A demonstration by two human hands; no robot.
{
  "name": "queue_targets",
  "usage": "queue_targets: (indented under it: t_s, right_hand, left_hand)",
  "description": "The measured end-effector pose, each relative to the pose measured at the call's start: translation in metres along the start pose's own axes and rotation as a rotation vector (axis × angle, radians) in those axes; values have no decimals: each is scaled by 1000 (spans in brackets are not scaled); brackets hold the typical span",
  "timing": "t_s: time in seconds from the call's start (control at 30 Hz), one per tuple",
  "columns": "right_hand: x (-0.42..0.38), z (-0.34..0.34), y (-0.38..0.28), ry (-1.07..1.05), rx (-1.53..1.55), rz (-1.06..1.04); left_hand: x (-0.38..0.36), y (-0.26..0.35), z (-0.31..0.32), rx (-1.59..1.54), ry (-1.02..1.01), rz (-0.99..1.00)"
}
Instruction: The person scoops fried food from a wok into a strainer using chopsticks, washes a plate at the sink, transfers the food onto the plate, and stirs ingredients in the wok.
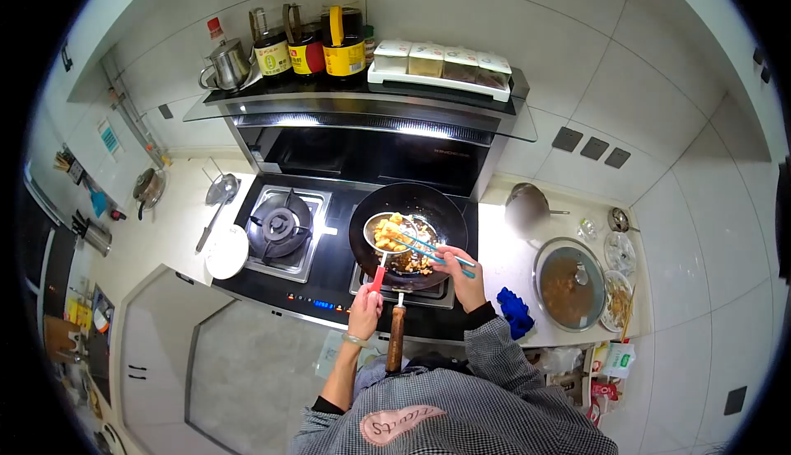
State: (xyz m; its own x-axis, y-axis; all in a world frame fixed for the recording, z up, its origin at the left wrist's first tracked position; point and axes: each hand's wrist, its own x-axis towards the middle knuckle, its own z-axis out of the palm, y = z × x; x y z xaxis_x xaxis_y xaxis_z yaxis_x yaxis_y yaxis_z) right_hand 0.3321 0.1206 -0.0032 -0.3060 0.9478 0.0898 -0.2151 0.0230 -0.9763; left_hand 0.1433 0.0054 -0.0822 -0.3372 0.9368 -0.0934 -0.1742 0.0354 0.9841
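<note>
A black wok [437,208] sits on the right burner, its wooden handle [396,335] pointing toward me. My left hand [365,311] grips the red handle of a metal strainer [387,231] held over the wok, loaded with golden fried pieces. My right hand [461,267] holds blue chopsticks [428,247] whose tips reach into the strainer's food. Darker food lies in the wok beneath the strainer.
The left burner [280,226] is bare, with a white plate [227,251] and a ladle [216,199] beside it. To the right stand a lidded pan of brown sauce [568,283], a blue cloth [516,311] and small dishes. Bottles and seasoning boxes top the hood [354,105].
</note>
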Motion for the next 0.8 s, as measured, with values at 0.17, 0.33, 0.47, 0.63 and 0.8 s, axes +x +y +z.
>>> queue_targets:
  t_s: [0.17, 0.33, 0.47, 0.63, 0.8]
  right_hand:
    - [1, -9, -8, 266, -106, -163]
    - [17, 1, 47, 6, -291, -47]
    - [31, 32, 91, -136, -410, -162]
    - [36, 24, 103, -23, -443, -194]
    - [22, -19, 87, 175, -159, -10]
  left_hand:
    - [12, 17, -3, 8, -1, 1]
    - [24, 37, -7, 42, 25, 66]
    - [26, 41, -10, 0, 35, 56]
    - [20, 39, -17, 8, 49, 0]
    - [12, 26, -23, 51, 64, 57]
